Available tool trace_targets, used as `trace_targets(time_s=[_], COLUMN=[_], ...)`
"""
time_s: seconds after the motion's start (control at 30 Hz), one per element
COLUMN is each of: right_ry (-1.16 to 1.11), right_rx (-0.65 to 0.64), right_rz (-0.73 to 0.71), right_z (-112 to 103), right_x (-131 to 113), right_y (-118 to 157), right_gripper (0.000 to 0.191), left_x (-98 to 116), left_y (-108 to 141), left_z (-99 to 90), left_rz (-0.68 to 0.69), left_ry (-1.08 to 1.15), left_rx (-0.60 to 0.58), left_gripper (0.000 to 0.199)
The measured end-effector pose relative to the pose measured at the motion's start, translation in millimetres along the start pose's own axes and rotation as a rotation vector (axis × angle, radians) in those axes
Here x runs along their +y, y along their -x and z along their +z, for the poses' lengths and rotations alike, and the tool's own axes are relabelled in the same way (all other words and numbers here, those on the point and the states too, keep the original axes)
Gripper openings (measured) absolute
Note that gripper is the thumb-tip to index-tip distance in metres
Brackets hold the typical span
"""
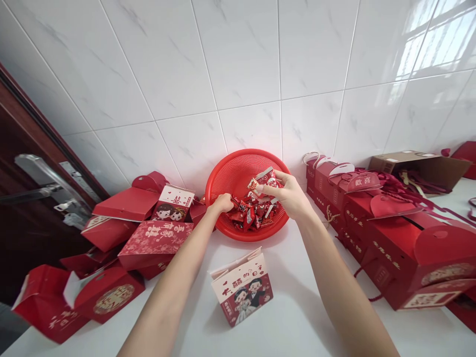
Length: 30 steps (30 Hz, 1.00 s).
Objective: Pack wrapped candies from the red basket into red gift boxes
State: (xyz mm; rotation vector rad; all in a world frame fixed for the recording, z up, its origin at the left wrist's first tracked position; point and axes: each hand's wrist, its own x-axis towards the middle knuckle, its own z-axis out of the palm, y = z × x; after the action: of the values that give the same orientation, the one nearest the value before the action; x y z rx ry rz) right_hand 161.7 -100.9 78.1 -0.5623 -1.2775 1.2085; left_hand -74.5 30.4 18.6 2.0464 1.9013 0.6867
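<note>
A red plastic mesh basket [250,157] stands against the tiled wall with a pile of wrapped candies [248,218] in it. Over the basket's right side my right hand [290,194] is closed on several candy packets [273,182], red and white ones with a smaller gold-and-red one. My left hand [223,204] reaches over the left rim, fingers curled down at the edge of the pile; what they grip is hidden. Between my forearms, in front of the basket, a small red and white gift box [243,292] with a cartoon couple stands upright, its top flaps apart.
Several red gift boxes [107,292] crowd the table's left side, near a door with a metal handle [48,188]. Larger red boxes with cord handles [401,243] line the right side. Behind them lie dark red ribbons [397,186] and an open cardboard carton [431,166].
</note>
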Motion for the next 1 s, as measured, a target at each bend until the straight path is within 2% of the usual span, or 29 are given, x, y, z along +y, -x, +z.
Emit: trace_targets(time_s=[0.1,0.2,0.33,0.4,0.47,0.57,0.8,0.9,1.0], right_ry=[0.004,0.008,0.024,0.023,0.021,0.036,0.053,0.062,0.079], right_rx=[0.001,0.019,0.033,0.016,-0.001,0.004,0.014,0.018,0.005], right_rz=[-0.002,-0.003,-0.001,-0.002,-0.005,0.004,0.013,0.005,0.002], right_z=[-1.1,-1.8,-2.3,-2.5,-2.6,-2.5,-4.6,-5.0,-3.7], right_x=[-1.8,-3.7,-4.3,-3.9,-3.5,-3.4,-3.8,-3.6,-3.7], right_y=[0.6,0.3,-1.0,-1.3,-1.3,-0.8,-0.7,-1.4,-1.5], right_gripper=[0.035,0.038,0.041,0.040,0.040,0.042,0.046,0.044,0.041], left_x=[1.6,5.7,17.6,24.2,28.7,29.3,19.4,20.2,28.9], left_y=[1.7,9.6,26.9,35.8,42.5,46.5,48.8,58.3,75.2], left_z=[5.4,3.2,-1.2,0.5,5.0,12.2,11.7,6.5,-3.6], left_rz=[-0.016,0.021,0.144,0.236,0.300,0.298,0.271,0.274,0.247], left_ry=[-0.042,-0.066,-0.059,-0.060,-0.072,-0.054,0.230,0.364,0.629], left_rx=[-0.018,0.022,0.135,0.086,-0.019,-0.070,-0.001,0.027,0.090], left_gripper=[0.015,0.014,0.037,0.036,0.029,0.017,0.023,0.029,0.035])
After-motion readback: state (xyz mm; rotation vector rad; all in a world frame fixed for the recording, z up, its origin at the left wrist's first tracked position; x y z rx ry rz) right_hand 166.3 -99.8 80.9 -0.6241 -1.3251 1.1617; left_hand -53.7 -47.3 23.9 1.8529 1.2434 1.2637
